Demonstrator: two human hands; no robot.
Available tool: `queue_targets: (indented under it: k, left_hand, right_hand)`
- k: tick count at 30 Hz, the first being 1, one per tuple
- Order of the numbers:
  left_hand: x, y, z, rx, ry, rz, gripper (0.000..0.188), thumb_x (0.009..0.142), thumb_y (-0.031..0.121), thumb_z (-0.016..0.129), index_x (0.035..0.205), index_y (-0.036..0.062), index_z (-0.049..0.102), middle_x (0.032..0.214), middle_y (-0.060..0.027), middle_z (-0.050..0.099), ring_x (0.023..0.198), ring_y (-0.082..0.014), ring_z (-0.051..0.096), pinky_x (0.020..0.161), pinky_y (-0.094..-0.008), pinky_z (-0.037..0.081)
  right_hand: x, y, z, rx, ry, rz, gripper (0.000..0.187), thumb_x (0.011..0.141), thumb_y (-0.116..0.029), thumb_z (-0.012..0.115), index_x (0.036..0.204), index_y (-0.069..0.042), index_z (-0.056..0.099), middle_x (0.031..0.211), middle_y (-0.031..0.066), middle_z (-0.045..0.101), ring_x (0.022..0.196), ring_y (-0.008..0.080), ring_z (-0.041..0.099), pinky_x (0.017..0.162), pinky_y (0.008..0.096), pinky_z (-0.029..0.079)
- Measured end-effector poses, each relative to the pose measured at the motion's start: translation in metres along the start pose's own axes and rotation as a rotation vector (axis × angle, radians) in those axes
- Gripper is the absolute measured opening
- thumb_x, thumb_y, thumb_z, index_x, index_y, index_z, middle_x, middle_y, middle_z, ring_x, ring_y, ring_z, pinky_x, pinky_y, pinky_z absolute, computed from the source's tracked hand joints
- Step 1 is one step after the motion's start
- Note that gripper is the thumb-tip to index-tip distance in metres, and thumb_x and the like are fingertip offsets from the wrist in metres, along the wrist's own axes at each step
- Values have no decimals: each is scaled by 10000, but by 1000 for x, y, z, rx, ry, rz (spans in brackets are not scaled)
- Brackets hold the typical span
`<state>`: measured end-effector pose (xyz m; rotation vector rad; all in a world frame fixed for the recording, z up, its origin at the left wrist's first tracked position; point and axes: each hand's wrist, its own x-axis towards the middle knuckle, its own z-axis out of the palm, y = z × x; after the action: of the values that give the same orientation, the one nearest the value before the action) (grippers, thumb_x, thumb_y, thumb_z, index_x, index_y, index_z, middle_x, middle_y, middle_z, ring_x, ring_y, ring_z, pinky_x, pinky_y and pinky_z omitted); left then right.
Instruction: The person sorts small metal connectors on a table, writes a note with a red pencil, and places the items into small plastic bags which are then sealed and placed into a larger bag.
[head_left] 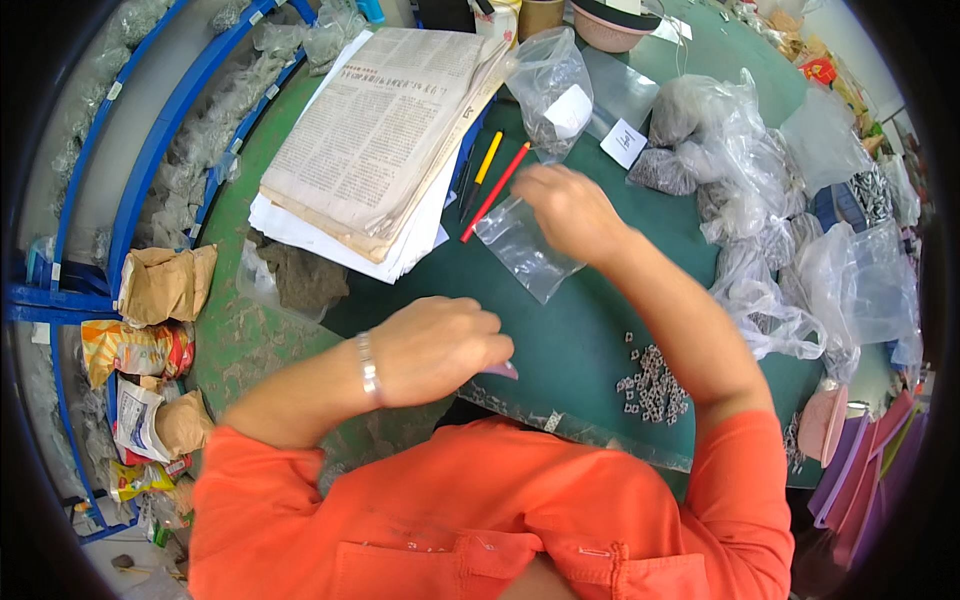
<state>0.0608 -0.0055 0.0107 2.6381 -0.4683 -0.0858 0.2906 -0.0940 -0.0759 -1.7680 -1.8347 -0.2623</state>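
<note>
My right hand (572,212) is closed, its fingertips at the upper edge of a small clear plastic bag (528,262). The bag looks flat, and part of it is hidden beneath the hand. A red pencil (495,192) lies close to those fingers, with a yellow pen (489,157) to its left. Nearer my body, my left hand (435,350) hovers by the table's front edge with curled fingers. Something small and purplish shows under its fingertips; I cannot make out what it is. Small metal pieces (657,388) lie in a loose pile below my right forearm.
Stacked newspapers (375,130) and white sheets cover the left of the green table (600,310). Filled plastic bags (725,150) crowd the right side. A bag with a white label (553,90) stands at the back. Blue shelving (125,215) rises on the left.
</note>
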Motion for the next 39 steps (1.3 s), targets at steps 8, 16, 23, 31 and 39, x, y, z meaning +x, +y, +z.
queue_targets:
  k: [8, 16, 23, 31, 39]
  left_hand:
    - [-1, -25, 79, 14, 393, -273, 299, 684, -6, 700, 978, 25, 656, 924, -110, 597, 879, -315, 596, 751, -399, 500]
    - [-11, -19, 76, -111, 387, -436, 477, 641, 76, 826, 1069, 0, 629, 1004, -137, 574, 944, -344, 568, 808, -392, 487]
    - [-10, -26, 76, -111, 351, -426, 403, 628, 96, 836, 957, 28, 614, 973, -124, 560, 925, -329, 562, 818, -400, 462]
    - [-1, -24, 72, -106, 243, -570, 385, 617, 122, 840, 894, 41, 586, 891, -108, 570, 836, -297, 585, 735, -398, 465]
    - [0, -23, 72, -16, 248, -482, 379, 591, 93, 836, 829, 52, 544, 846, -95, 538, 806, -304, 560, 686, -399, 427]
  right_hand:
    - [39, 41, 32, -369, -287, -157, 150, 824, -111, 570, 935, -90, 669, 991, 64, 619, 945, 249, 641, 760, 378, 543]
    - [26, 30, -11, 41, -59, 139, 164, 812, -49, 616, 976, -48, 609, 1005, 133, 670, 912, 307, 658, 778, 381, 536]
    - [-51, -40, -82, 725, 461, 680, 173, 951, -79, 598, 1090, 17, 632, 900, 47, 660, 810, 105, 599, 691, 254, 485]
    - [-133, -126, -53, 1035, 611, 970, 240, 1014, -144, 496, 1188, 7, 564, 802, 66, 602, 674, 110, 542, 621, 245, 464]
    - [-122, -151, -23, 889, 221, 785, 126, 973, -58, 544, 1082, -19, 596, 1034, 89, 628, 923, 163, 612, 832, 287, 494]
